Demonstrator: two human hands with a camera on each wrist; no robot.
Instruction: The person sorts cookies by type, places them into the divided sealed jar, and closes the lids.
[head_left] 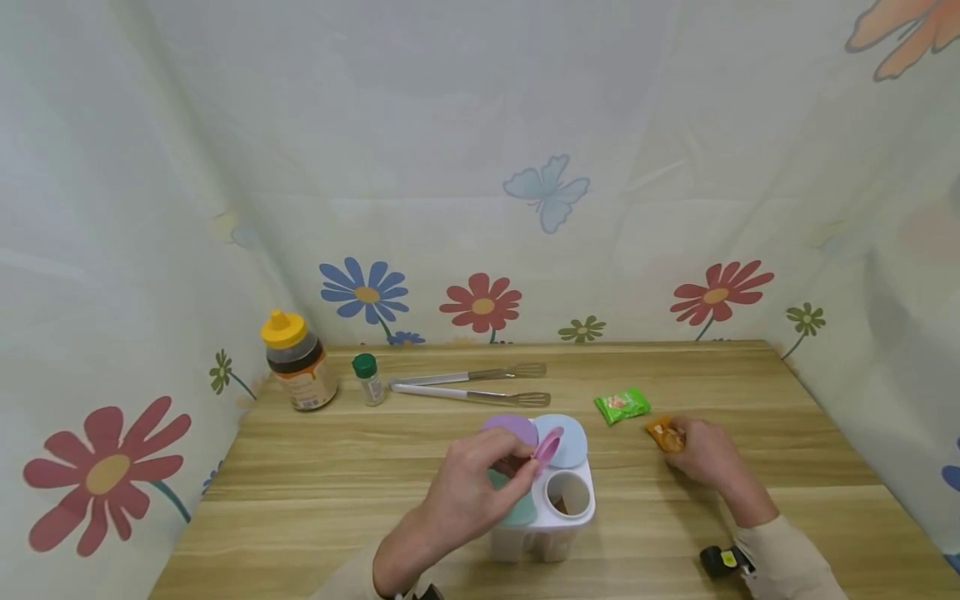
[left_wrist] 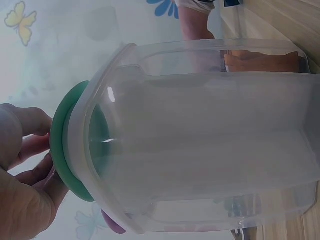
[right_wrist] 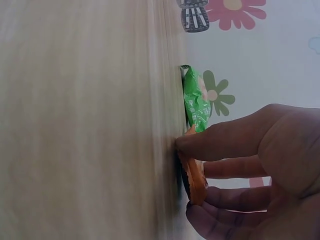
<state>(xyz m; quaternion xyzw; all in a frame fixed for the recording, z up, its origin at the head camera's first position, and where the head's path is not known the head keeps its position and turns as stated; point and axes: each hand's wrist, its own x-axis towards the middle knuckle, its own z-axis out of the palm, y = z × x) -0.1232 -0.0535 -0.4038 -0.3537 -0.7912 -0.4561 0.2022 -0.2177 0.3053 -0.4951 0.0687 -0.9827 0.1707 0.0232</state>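
In the head view my left hand [head_left: 476, 483] pinches a pink round lid [head_left: 549, 448] on edge above a white container [head_left: 587, 483] of several compartments. Purple [head_left: 512, 427], light blue [head_left: 562, 440] and green [left_wrist: 60, 142] lids cover the other compartments. The front right compartment is uncovered, and something brown [left_wrist: 262, 62] lies at its bottom. Over on the right, my right hand [head_left: 705, 452] pinches a small orange packet [right_wrist: 194, 175] between thumb and fingers, low at the tabletop. A green packet [head_left: 622, 405] lies just beyond the orange one.
At the back left stand a yellow-capped squeeze bottle [head_left: 302, 367] and a green-capped shaker jar [head_left: 369, 382]. Metal tongs [head_left: 465, 385] with slotted ends lie behind the container. A flowered curtain [head_left: 420, 208] rises behind the wooden table [head_left: 337, 467].
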